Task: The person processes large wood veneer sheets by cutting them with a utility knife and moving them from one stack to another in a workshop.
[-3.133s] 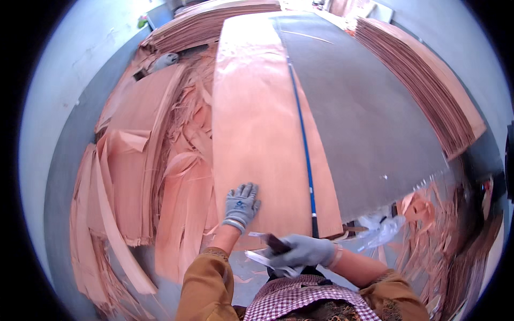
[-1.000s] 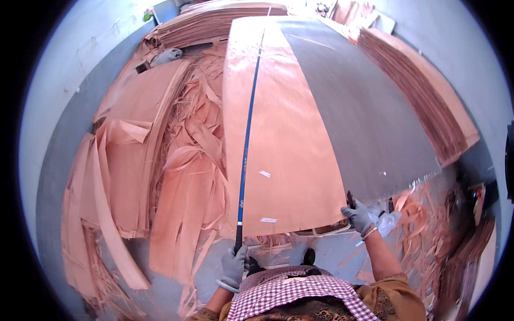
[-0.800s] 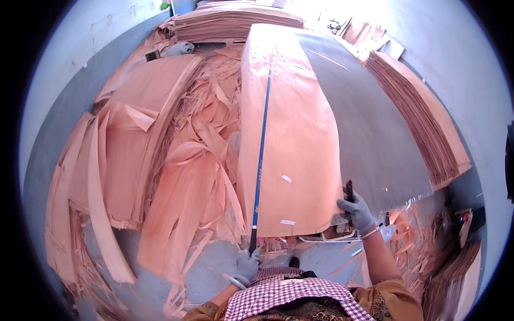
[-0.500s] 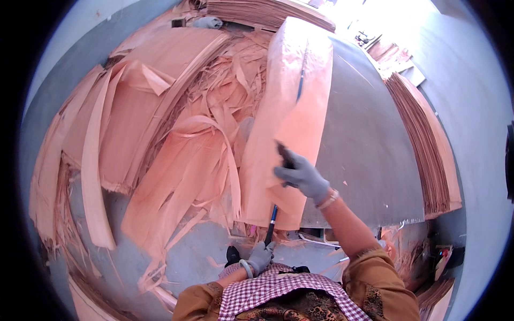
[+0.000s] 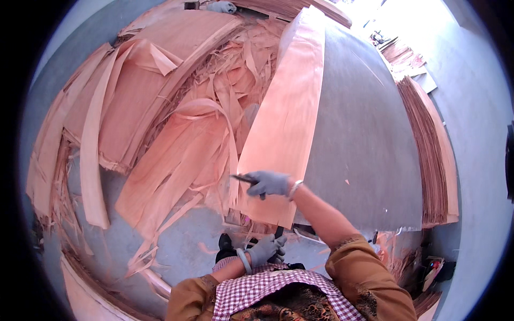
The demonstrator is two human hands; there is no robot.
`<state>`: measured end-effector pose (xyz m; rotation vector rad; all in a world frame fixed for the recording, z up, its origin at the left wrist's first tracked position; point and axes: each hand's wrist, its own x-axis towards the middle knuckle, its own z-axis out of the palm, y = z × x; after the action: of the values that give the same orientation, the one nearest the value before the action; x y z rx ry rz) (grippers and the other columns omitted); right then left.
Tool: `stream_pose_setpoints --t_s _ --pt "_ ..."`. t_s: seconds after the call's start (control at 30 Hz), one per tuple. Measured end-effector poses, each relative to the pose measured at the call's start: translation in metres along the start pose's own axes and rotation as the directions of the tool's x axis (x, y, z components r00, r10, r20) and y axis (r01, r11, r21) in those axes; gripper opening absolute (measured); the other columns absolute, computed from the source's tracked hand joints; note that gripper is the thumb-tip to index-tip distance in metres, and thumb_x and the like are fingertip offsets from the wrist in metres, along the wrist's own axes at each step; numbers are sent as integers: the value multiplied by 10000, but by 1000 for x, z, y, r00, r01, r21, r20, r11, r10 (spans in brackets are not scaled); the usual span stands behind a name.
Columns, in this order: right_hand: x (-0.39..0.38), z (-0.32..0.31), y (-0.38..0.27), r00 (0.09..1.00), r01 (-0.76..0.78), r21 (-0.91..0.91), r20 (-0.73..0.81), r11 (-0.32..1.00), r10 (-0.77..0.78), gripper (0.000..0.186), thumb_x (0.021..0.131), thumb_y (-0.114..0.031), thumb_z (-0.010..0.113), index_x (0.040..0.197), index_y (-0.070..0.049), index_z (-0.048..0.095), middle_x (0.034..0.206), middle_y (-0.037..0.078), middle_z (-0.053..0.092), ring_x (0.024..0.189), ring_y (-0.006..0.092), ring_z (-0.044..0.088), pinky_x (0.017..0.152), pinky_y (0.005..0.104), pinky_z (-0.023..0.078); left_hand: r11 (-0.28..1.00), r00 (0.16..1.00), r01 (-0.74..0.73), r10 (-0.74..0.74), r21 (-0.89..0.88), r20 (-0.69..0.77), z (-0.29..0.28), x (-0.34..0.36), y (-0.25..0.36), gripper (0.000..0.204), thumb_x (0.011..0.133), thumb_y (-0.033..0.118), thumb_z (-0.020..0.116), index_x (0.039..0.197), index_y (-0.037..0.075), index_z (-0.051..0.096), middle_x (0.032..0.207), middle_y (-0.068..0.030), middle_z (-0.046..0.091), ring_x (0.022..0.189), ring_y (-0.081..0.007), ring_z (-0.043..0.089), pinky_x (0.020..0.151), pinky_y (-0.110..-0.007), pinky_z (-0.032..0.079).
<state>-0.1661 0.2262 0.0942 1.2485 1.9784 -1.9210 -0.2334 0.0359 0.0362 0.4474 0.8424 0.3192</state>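
My right hand (image 5: 269, 183), in a grey glove, is closed around a dark, narrow knife-like tool (image 5: 243, 178). The tool points left, over the near part of a long pinkish wood veneer strip (image 5: 284, 117). The strip lies along the left side of a dark grey board (image 5: 364, 128). Close to my body, just off the strip's near end, my gloved left hand (image 5: 262, 251) is closed on a rod. Only the rod's short dark end (image 5: 279, 231) shows; the rest is hidden or cannot be made out.
Left of the strip lie torn veneer pieces (image 5: 176, 160) and a wide veneer stack (image 5: 139, 107) with a curled strip on it. Another veneer stack (image 5: 428, 155) stands along the board's right edge. Scraps (image 5: 393, 254) lie below the board's near right corner.
My right hand has moved left and nearer with the tool. The blue rod that showed along the veneer no longer shows there. The strip looks narrower, and the whole view has shifted slightly.
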Motion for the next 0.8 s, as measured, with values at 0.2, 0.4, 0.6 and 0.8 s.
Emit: stream_pose_setpoints --t_s 0.2,0.4,0.6,0.8 --pt "-99 -75 79 618 312 329 -783 891 73 465 819 -280 658 1160 10 530 884 41 618 686 80 547 556 221 434 997 997 -43 39 61 70 25 3 3 435 912 469 491 916 34 484 749 -86 577 618 -154 611 569 -267 527" --pt "-78 -61 123 595 465 541 -777 701 205 391 817 -207 668 1111 30 565 953 86 634 805 164 622 670 293 516 992 985 -2 -21 129 172 64 -4 15 381 933 396 484 954 17 511 719 -90 600 642 -158 628 578 -278 537" --pt "-91 -67 115 515 519 479 -837 708 188 348 765 -91 647 1074 55 579 958 118 639 789 219 635 715 334 535 673 767 -497 45 548 640 21 -2 10 359 948 336 464 1073 3 517 858 -69 589 739 -117 598 655 -260 510" --pt "-121 -70 43 433 372 329 -889 868 151 325 727 -8 599 1042 70 581 912 118 641 738 212 634 680 325 538 997 923 -22 51 -80 381 -160 -31 -22 289 945 292 480 1079 40 520 886 -82 560 718 -147 568 661 -266 504"
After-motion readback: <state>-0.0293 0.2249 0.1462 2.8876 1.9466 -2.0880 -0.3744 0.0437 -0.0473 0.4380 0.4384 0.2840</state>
